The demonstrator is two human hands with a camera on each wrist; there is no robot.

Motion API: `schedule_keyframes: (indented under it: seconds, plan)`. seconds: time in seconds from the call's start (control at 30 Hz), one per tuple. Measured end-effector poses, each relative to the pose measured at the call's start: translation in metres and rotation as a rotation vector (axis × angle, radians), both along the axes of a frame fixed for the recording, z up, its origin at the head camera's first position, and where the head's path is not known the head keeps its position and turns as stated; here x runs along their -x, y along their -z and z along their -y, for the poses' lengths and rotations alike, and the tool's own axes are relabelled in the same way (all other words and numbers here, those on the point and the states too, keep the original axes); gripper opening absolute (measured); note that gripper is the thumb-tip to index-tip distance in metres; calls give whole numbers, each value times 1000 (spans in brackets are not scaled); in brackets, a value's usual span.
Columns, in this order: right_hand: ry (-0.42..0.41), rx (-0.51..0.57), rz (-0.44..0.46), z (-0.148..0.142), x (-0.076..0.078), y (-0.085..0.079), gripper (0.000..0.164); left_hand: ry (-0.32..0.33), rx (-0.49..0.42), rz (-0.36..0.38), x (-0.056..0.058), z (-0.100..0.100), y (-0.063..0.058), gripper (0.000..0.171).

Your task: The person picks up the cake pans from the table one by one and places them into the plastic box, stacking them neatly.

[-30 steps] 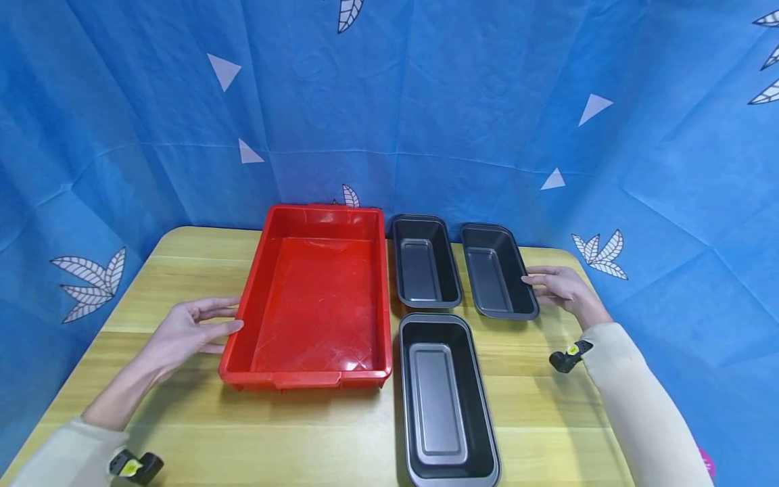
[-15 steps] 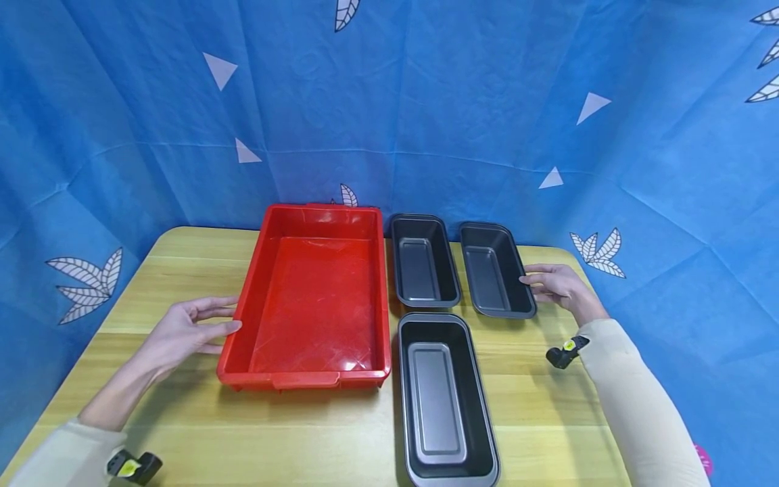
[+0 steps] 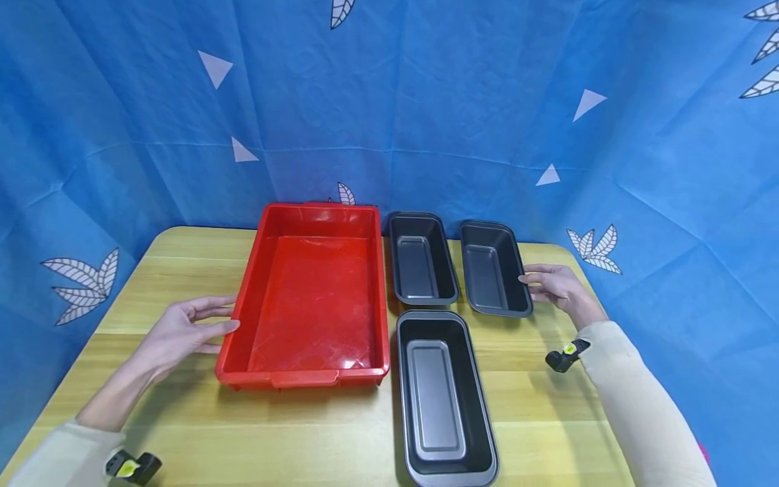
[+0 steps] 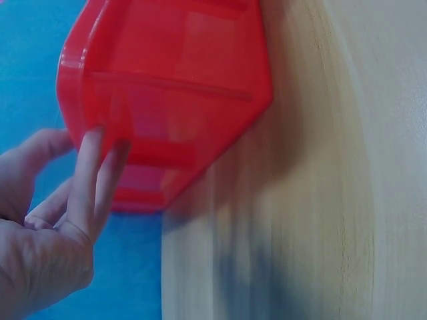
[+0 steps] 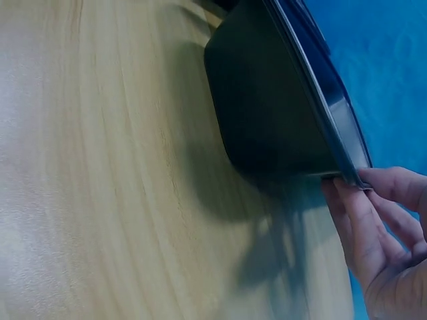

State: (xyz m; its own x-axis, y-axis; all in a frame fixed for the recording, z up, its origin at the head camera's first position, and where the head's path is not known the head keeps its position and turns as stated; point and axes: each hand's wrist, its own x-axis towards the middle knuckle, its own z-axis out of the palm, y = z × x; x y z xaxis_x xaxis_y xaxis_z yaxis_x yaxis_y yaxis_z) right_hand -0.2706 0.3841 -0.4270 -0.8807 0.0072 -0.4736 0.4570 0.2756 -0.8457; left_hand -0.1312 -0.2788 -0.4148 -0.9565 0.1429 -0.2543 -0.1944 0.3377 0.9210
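A large shallow red tray (image 3: 309,380) lies on the left part of the table. At its left rim my left hand (image 3: 185,331) holds on, thumb over the edge and fingers against the outer wall; the left wrist view shows those fingers (image 4: 85,177) on the outside. To the right, my right hand (image 3: 560,287) pinches the right rim of a dark loaf pan (image 3: 489,270). In the right wrist view the thumb (image 5: 390,181) presses on the rim of that loaf pan (image 5: 267,100), with fingers beneath it. Nothing is visible inside the tray or this pan.
A second dark loaf pan (image 3: 416,260) stands between the tray and the held pan. Nearer me is a third, larger-looking loaf pan (image 3: 444,399). The wooden table (image 3: 292,439) backs onto a blue patterned curtain (image 3: 389,101).
The head view has shifted slightly. Both hands keep their holds on the tray and the loaf pan; that pan's near end has moved very slightly left.
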Motion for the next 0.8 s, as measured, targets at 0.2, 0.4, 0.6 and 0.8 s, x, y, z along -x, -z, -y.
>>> schedule_keyframes:
  seconds: [0.2, 0.4, 0.6, 0.8]
  plan:
    - [41, 70, 2, -3, -7, -4, 72, -2, -1, 6, 1, 0, 1, 74]
    - [102, 129, -10, -5, -15, -10, 48, -6, -3, 7, 1, 0, 1, 74]
    - [147, 208, -20, -5, -24, -22, 28, -1, -5, 8, 1, 0, 1, 74]
    - [181, 207, -35, 1, -35, -37, 22, 6, -17, 10, 2, 1, 1, 73]
